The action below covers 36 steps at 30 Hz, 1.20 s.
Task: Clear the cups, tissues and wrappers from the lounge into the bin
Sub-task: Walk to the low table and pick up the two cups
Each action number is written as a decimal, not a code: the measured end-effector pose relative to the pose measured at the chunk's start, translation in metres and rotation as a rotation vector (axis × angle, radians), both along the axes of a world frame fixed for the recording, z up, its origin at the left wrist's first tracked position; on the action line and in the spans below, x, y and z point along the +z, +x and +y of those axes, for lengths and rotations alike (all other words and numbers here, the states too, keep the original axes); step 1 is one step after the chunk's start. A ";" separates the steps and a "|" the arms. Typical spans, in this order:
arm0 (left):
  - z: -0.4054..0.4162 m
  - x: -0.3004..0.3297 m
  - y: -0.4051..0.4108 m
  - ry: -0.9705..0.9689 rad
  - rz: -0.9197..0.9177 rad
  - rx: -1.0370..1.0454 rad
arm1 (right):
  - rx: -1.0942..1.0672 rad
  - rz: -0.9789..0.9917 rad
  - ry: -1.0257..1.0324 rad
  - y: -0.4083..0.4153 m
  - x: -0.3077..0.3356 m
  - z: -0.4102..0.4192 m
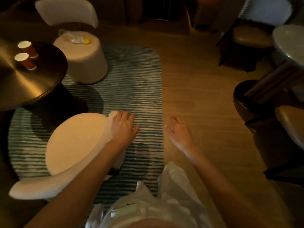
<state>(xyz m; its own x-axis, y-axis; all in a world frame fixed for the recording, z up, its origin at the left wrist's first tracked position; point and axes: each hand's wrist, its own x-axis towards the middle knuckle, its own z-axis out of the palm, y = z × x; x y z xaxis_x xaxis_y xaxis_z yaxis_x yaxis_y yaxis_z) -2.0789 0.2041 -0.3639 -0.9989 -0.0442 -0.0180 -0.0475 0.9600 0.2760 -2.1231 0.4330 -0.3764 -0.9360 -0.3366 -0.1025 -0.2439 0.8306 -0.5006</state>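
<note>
The bench (24,83) is showing brushed, glossy metal. The cups (27,55) are looking like paper. The rug (139,89) is appearing woven; the floor (197,96) is showing matt wood.

- Round dark glossy side table (49,76): two red paper cups (27,55) standing close together.
- Cream round upholstered stool (85,63): crumpled clear plastic wrapper (74,37) on top.

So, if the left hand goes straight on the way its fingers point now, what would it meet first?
Probably nothing soon: the left hand points forward over the long striped green-and-white rug. That line looks free, passing right of the round beige pouffe, though depth is unclear.
</note>
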 end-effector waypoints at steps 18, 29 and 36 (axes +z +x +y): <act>-0.054 -0.015 -0.280 -0.058 -0.105 0.555 | 0.583 0.005 0.071 -0.401 -0.002 -0.119; -0.209 -0.021 -0.389 -0.015 -0.147 0.913 | 0.882 0.001 0.129 -0.550 -0.022 -0.320; -0.286 -0.028 -0.454 -0.002 -0.169 1.015 | 1.047 -0.015 0.139 -0.639 -0.027 -0.428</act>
<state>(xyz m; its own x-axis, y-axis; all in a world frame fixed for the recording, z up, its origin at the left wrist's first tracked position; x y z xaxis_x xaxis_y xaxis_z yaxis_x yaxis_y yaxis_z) -2.5332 -0.0820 -0.3916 -0.4753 -0.8662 -0.1538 -0.8747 0.4464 0.1888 -2.7624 0.0049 -0.4034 -0.1834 -0.9601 -0.2113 -0.8664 0.2594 -0.4267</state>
